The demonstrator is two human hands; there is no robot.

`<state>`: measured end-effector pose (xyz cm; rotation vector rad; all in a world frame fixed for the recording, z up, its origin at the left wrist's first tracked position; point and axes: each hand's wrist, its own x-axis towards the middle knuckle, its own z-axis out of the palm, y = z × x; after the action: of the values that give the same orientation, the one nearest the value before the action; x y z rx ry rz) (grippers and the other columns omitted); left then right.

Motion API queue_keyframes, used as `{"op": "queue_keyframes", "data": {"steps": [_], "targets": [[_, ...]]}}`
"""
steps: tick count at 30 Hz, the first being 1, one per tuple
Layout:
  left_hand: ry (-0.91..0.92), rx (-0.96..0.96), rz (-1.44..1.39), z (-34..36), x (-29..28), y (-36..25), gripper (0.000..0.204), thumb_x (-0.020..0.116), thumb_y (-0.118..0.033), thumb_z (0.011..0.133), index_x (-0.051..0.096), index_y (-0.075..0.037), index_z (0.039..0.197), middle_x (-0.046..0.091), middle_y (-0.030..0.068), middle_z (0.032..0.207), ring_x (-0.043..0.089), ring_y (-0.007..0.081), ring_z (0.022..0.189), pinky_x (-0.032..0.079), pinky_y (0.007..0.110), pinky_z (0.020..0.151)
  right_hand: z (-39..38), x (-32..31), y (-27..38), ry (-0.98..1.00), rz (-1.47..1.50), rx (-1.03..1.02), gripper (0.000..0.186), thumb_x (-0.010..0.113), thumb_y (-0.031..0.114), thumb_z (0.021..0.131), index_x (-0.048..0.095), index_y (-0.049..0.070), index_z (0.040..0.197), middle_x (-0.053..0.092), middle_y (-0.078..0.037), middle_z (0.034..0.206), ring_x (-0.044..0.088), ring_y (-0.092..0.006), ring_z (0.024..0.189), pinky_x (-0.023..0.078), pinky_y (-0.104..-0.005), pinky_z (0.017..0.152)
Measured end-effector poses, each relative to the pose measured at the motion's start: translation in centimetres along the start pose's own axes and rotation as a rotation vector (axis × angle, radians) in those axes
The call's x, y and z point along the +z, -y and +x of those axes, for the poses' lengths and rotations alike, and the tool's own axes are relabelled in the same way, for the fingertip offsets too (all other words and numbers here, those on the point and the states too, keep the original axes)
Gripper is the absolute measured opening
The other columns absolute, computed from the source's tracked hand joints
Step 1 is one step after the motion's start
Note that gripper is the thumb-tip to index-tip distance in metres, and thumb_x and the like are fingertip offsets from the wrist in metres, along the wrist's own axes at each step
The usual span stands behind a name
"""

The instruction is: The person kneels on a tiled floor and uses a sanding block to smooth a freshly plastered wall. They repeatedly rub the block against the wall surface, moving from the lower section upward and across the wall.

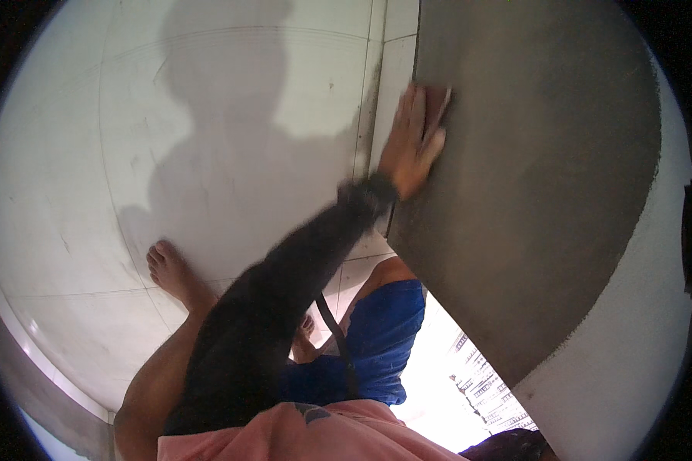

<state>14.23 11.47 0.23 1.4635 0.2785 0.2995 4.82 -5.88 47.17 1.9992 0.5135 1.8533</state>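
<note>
Hand [411,142]: flat, fingers together, pressing a small reddish pad [440,100]; which hand, unclear.
Surface: grey plastered wall [530,192].
Below: pale tiled floor [231,115], bare foot [173,270].

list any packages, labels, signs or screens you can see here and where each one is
None in view: no package, label, sign or screen. The left hand presses a small reddish pad against a grey plastered wall, above a pale tiled floor. The right hand is out of view.

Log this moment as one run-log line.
left hand: flat on grey wall, pressing a small reddish pad | right hand: out of view | bare foot on pale tiled floor
</note>
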Motion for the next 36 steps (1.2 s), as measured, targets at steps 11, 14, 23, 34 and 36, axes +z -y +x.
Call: {"op": "queue_keyframes", "data": {"steps": [11,14,23,34,36], "targets": [[0.290,-0.111,0.153,-19.7,2.7,-3.5,0.089,0.053,-0.035,0.101,0.002,0.004,0.161,0.003,0.0314,0.167,0.005,0.0463,0.156,0.011,0.050,0.128,0.0,-1.0,0.4,-0.002,0.005,0.045,0.050,0.053,0.045,0.105,0.054,-0.002,0.122,0.058,-0.023,0.131,0.058,-0.0346,0.118,0.048,-0.0485,0.101],[0.183,-0.081,0.031,-14.4,1.6,-4.1,0.088,0.050,-0.040,0.102,0.004,0.007,0.160,0.005,0.0318,0.167,0.006,0.0465,0.156,0.012,0.050,0.128,-0.1,-1.2,0.1,-0.030,0.015,0.025,0.049,0.053,0.045,0.105,0.054,-0.001,0.122,0.057,-0.023,0.132,0.057,-0.0346,0.119,0.048,-0.0488,0.101],[-0.044,0.032,0.054,-3.3,2.3,-0.5,0.082,0.046,-0.040,0.106,0.008,0.007,0.160,0.008,0.0312,0.167,0.008,0.0459,0.156,0.013,0.047,0.127,0.3,-1.1,-1.4,-0.045,0.060,0.014,0.049,0.055,0.045,0.105,0.054,-0.001,0.121,0.057,-0.023,0.134,0.055,-0.0347,0.121,0.047,-0.0495,0.102],[0.126,-0.192,-0.452,-26.9,-3.9,-3.6,0.062,0.041,-0.021,0.106,0.021,0.007,0.158,0.019,0.0317,0.165,0.018,0.0452,0.154,0.015,0.049,0.126,0.6,-0.9,-0.4,-0.052,0.131,0.072,0.050,0.058,0.045,0.103,0.054,-0.001,0.124,0.056,-0.025,0.135,0.055,-0.0369,0.127,0.046,-0.0509,0.103],[0.010,-0.111,-0.098,-24.7,-4.3,-1.8,0.060,0.038,-0.027,0.106,0.028,0.000,0.158,0.030,0.0301,0.161,0.026,0.0456,0.152,0.019,0.052,0.125,0.7,-1.2,-0.2,-0.072,0.104,0.054,0.050,0.058,0.045,0.103,0.054,-0.001,0.124,0.057,-0.025,0.134,0.055,-0.0370,0.127,0.047,-0.0509,0.103]]}}
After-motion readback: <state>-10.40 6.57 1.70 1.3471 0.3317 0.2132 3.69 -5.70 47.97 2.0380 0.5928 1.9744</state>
